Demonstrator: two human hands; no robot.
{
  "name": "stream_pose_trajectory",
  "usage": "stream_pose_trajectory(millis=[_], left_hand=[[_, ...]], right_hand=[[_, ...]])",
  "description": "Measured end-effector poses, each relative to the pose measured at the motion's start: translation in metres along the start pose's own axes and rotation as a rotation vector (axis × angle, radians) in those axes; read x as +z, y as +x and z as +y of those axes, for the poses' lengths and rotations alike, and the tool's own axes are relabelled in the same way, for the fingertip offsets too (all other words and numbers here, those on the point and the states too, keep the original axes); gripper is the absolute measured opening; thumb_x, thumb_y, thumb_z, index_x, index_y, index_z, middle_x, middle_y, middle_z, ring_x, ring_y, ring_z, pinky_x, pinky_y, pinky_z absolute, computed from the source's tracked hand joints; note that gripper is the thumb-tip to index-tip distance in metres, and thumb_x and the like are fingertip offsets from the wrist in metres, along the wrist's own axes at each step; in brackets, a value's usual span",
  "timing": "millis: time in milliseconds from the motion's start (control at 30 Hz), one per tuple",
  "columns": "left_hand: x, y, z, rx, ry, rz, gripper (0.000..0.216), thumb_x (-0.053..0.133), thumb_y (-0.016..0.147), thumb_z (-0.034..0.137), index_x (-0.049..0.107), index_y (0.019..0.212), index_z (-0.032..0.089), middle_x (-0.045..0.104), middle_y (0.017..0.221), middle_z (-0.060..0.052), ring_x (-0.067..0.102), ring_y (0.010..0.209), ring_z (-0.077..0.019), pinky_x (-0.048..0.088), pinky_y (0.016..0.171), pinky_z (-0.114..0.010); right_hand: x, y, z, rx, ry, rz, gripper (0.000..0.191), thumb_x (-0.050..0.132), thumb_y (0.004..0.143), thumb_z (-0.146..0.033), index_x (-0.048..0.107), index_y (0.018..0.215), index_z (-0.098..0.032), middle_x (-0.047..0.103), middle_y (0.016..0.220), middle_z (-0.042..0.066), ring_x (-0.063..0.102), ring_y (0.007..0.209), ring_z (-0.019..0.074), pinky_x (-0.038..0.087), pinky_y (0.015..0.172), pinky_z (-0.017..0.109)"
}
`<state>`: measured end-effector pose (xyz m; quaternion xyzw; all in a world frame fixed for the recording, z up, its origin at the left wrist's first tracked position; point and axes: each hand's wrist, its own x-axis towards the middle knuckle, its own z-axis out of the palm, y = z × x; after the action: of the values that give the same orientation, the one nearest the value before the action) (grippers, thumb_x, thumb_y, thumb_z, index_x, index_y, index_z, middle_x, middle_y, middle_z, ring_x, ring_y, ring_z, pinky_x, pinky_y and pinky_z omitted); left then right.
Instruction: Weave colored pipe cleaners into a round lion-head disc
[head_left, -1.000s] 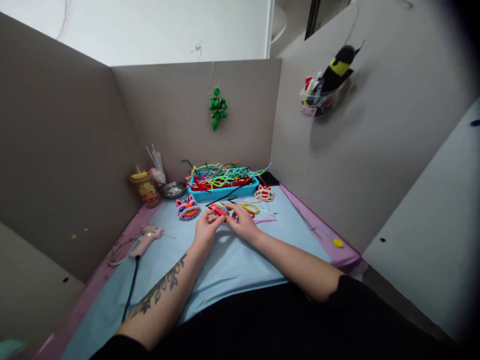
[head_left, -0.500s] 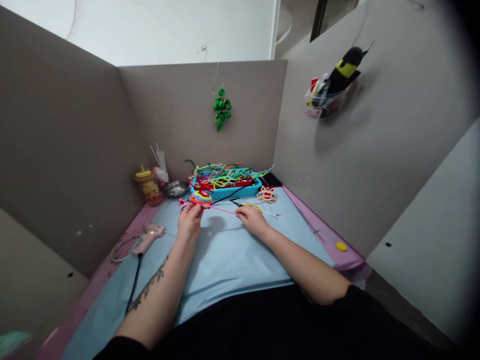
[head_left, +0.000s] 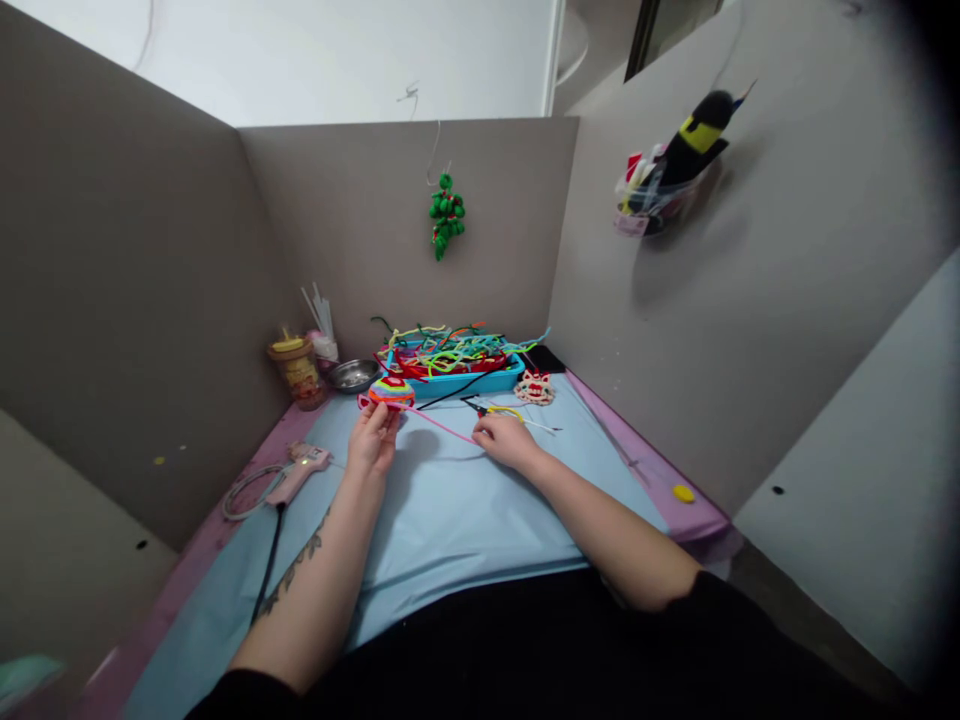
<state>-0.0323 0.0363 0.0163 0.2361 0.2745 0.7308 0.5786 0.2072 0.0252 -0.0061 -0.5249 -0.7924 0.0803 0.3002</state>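
A blue cloth [head_left: 465, 530] lies under both hands. The blue tray [head_left: 506, 378], heaped with fuzzy strands, is just past the fingers, on the far side from the person. The left hand [head_left: 373, 438] is up off the cloth, with its thumb and fingers pinching the near edge of a round rainbow piece [head_left: 391, 391]. The right hand [head_left: 506, 440] has its fingertips close together, and they seem to pinch a pink strand [head_left: 446, 426]. A tool with yellow handles [head_left: 510, 411] lies just past the right fingers.

The rainbow piece is right at the left fingertips and well away from the right ones, so the left hand is nearer. Its long way goes side to side. The thin strand goes from by the left fingers, slanting right and toward the person, to the right fingers. I can't tell if it is stuck to the piece.

A second ago both hands were together on the piece. Now they are apart, and the strand shows between them.
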Motion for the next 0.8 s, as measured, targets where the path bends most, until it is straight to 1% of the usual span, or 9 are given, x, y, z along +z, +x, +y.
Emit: stream_pose_trajectory(millis=[67, 167, 300, 400, 500, 567, 667, 733, 800], left_hand=[[0.0002, 0.0003, 0.0017, -0.007, -0.010, 0.018, 0.013, 0.064, 0.075, 0.006, 0.063, 0.082, 0.017, 0.070, 0.074, 0.001, 0.065, 0.071, -0.0075, 0.049, 0.080, -0.022], [0.0009, 0.0004, 0.0042, 0.003, -0.025, 0.047, 0.013, 0.063, 0.076, 0.005, 0.063, 0.080, 0.017, 0.069, 0.073, 0.001, 0.065, 0.068, -0.0076, 0.050, 0.078, -0.022], [0.0012, 0.0005, 0.0063, 0.009, -0.030, 0.064, 0.014, 0.058, 0.079, 0.003, 0.062, 0.078, 0.016, 0.069, 0.071, 0.001, 0.065, 0.066, -0.0073, 0.052, 0.074, -0.021], [0.0006, 0.0011, 0.0066, 0.020, -0.026, 0.083, 0.015, 0.057, 0.079, 0.003, 0.062, 0.078, 0.016, 0.069, 0.070, 0.002, 0.065, 0.065, -0.0069, 0.052, 0.071, -0.020], [0.0005, 0.0012, 0.0066, 0.040, -0.016, 0.098, 0.014, 0.059, 0.078, 0.003, 0.061, 0.077, 0.017, 0.068, 0.070, 0.002, 0.065, 0.065, -0.0073, 0.052, 0.070, -0.020], [0.0008, 0.0008, 0.0067, 0.058, -0.010, 0.097, 0.013, 0.061, 0.076, 0.003, 0.062, 0.076, 0.016, 0.068, 0.070, 0.002, 0.065, 0.066, -0.0077, 0.052, 0.070, -0.020], [0.0010, 0.0001, 0.0064, 0.092, 0.005, 0.092, 0.012, 0.062, 0.075, 0.003, 0.061, 0.075, 0.015, 0.068, 0.069, 0.001, 0.065, 0.066, -0.0082, 0.052, 0.070, -0.021], [0.0002, 0.0000, 0.0053, 0.104, 0.031, 0.084, 0.012, 0.066, 0.072, 0.005, 0.060, 0.075, 0.015, 0.068, 0.070, 0.000, 0.065, 0.067, -0.0092, 0.051, 0.071, -0.022], [-0.0011, 0.0005, 0.0033, 0.099, 0.063, 0.068, 0.017, 0.071, 0.067, 0.008, 0.060, 0.077, 0.015, 0.069, 0.072, 0.000, 0.065, 0.069, -0.0105, 0.051, 0.073, -0.024]], right_hand=[[-0.0001, -0.0006, -0.0012, -0.006, 0.039, -0.035, 0.021, 0.051, 0.083, -0.029, 0.068, 0.076, -0.019, 0.065, 0.075, 0.003, 0.057, 0.071, 0.0143, 0.037, 0.064, 0.024], [-0.0003, -0.0024, -0.0037, -0.044, 0.119, -0.071, 0.022, 0.052, 0.083, -0.033, 0.069, 0.080, -0.020, 0.064, 0.067, 0.001, 0.055, 0.063, 0.0127, 0.035, 0.058, 0.022], [0.0002, -0.0048, -0.0059, -0.127, 0.180, -0.097, 0.015, 0.059, 0.078, -0.029, 0.070, 0.076, -0.020, 0.063, 0.063, 0.000, 0.053, 0.061, 0.0120, 0.035, 0.059, 0.022], [-0.0009, -0.0062, -0.0068, -0.150, 0.252, -0.157, 0.019, 0.056, 0.080, -0.031, 0.069, 0.074, -0.018, 0.061, 0.061, -0.001, 0.051, 0.057, 0.0107, 0.035, 0.057, 0.021], [-0.0028, -0.0075, -0.0084, -0.164, 0.257, -0.226, 0.023, 0.056, 0.080, -0.036, 0.067, 0.072, -0.017, 0.056, 0.056, -0.003, 0.047, 0.055, 0.0098, 0.033, 0.054, 0.021], [-0.0034, -0.0076, -0.0091, -0.179, 0.226, -0.241, 0.025, 0.056, 0.080, -0.037, 0.064, 0.068, -0.017, 0.052, 0.054, -0.004, 0.045, 0.054, 0.0096, 0.031, 0.053, 0.021], [-0.0025, -0.0060, -0.0074, -0.189, 0.196, -0.178, 0.029, 0.049, 0.086, -0.035, 0.061, 0.066, -0.017, 0.053, 0.057, -0.002, 0.047, 0.057, 0.0109, 0.033, 0.056, 0.022], [-0.0009, -0.0041, -0.0046, -0.167, 0.201, -0.101, 0.027, 0.043, 0.089, -0.032, 0.062, 0.077, -0.018, 0.060, 0.069, 0.000, 0.052, 0.066, 0.0129, 0.036, 0.062, 0.023], [0.0011, -0.0021, -0.0010, -0.117, 0.207, -0.035, 0.024, 0.038, 0.091, -0.027, 0.061, 0.092, -0.019, 0.063, 0.078, 0.002, 0.055, 0.072, 0.0146, 0.037, 0.065, 0.024]])
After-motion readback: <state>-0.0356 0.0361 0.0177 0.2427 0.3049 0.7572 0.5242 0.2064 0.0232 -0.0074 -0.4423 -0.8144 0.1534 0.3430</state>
